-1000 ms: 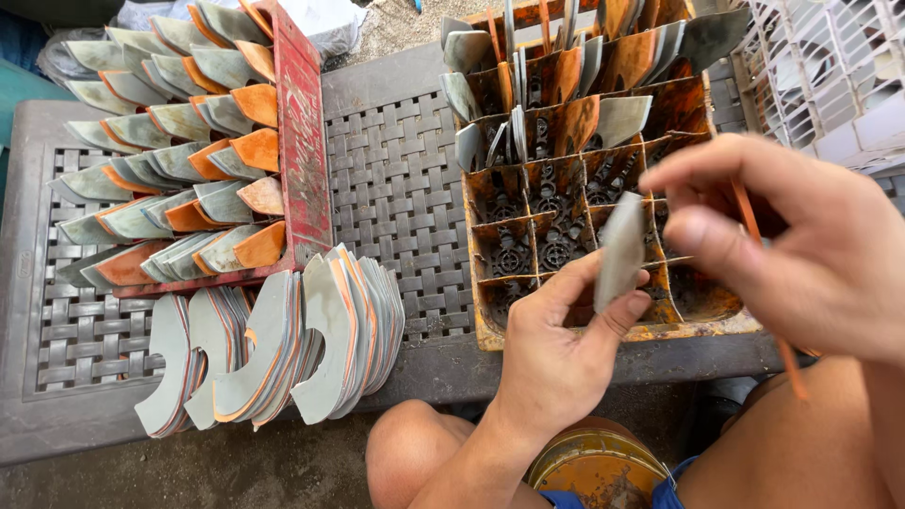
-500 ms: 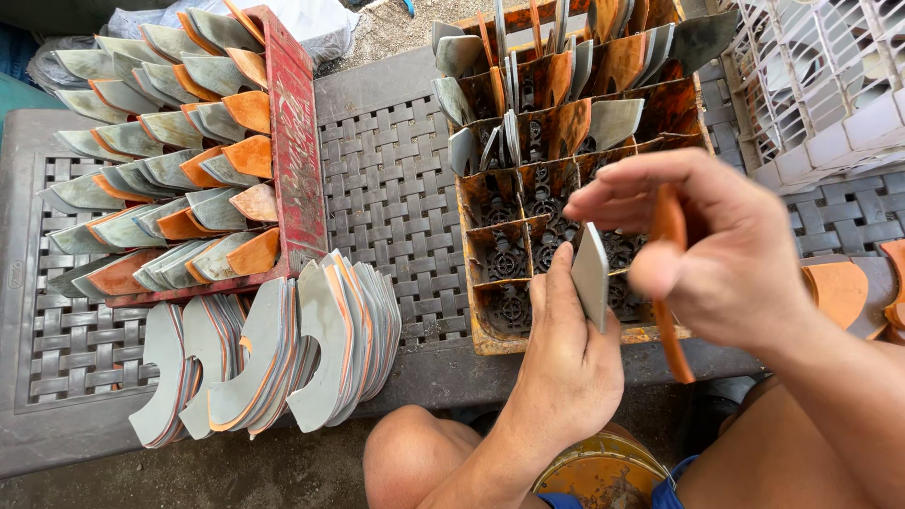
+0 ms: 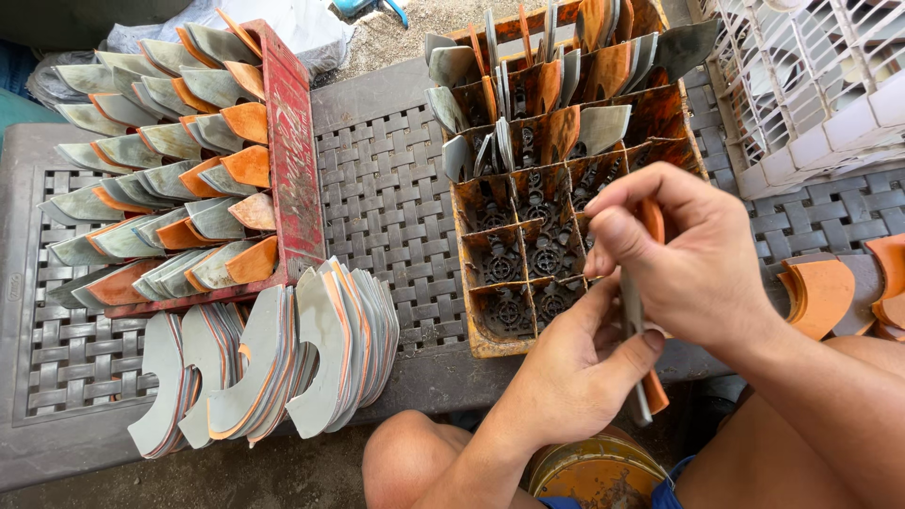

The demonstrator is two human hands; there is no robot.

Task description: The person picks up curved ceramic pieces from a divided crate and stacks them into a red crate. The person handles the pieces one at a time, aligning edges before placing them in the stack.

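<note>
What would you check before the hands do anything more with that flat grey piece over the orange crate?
1. Grey piece gripped by both hands: ok, left hand below, right hand above.
2. Orange piece secure in the right hand: cannot tell, mostly hidden.
3. Empty cells in the orange divided crate: ok, the near rows are bare.
4. Crate resting fully on the woven table: ok.
5. Leaning row of curved pieces steady: ok.

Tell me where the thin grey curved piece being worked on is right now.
In the head view it sits right of centre, the thin grey curved piece pinched edge-on between the left hand and right hand, just before the orange compartment crate.
</note>
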